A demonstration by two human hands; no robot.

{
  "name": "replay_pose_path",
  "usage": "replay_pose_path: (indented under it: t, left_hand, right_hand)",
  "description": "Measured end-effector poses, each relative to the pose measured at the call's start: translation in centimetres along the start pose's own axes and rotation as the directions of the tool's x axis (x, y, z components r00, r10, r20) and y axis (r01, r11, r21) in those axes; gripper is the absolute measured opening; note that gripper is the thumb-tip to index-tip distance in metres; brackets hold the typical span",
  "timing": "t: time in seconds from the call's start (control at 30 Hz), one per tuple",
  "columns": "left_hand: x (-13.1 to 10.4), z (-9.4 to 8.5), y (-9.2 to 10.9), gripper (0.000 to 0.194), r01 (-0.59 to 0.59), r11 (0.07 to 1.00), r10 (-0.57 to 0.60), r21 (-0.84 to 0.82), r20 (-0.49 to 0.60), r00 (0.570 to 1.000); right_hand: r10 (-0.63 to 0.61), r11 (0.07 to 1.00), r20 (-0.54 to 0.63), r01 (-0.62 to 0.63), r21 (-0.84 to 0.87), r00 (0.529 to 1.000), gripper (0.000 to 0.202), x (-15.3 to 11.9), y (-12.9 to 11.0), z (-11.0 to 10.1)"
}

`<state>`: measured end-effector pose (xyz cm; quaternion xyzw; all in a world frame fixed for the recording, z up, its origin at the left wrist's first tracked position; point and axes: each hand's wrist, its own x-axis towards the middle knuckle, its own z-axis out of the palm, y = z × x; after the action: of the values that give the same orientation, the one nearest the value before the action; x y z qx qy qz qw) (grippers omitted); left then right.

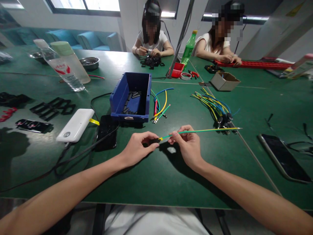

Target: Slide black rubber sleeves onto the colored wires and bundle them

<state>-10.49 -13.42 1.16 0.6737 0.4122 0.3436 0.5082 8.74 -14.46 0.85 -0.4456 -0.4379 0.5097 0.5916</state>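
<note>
Left hand (138,147): fingertips pinched on a small black piece (154,141) at the wire's near end.
Right hand (187,143): pinches the green-yellow wire (207,131), held level just above the bench (158,176).
Beyond: blue bin (130,98), loose wire bundle (215,107).

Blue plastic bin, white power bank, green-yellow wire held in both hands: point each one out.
Blue plastic bin (116,98), head view, left outer wall.
White power bank (75,124), head view, middle of top face.
Green-yellow wire (207,131), head view, free stretch right of the right hand.
</note>
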Motion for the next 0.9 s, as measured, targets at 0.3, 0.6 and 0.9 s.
replay_pose_path:
  t: [0.3, 0.6, 0.9]
  left_hand:
    - [-0.12, -0.28, -0.14, 0.025, -0.041, 0.985, 0.054, 0.17, -0.075, 0.996]
    - [-0.36, 0.01, -0.07, 0.037, 0.071, 0.996, -0.068, 0.047, -0.047, 0.997]
    - [-0.11, -0.24, 0.26, 0.034, 0.01, 0.998, -0.007, 0.068, -0.055, 0.998]
  right_hand:
    - [-0.051, 0.997, 0.031, 0.053, -0.051, 0.998, 0.028, -0.42, -0.22, 0.14]
    - [0.039, 0.996, 0.067, -0.034, -0.084, 0.997, 0.029, -0.67, 0.26, 0.12]
    - [0.08, 0.996, 0.032, -0.081, 0.023, 0.996, 0.028, 0.08, 0.45, -0.17]
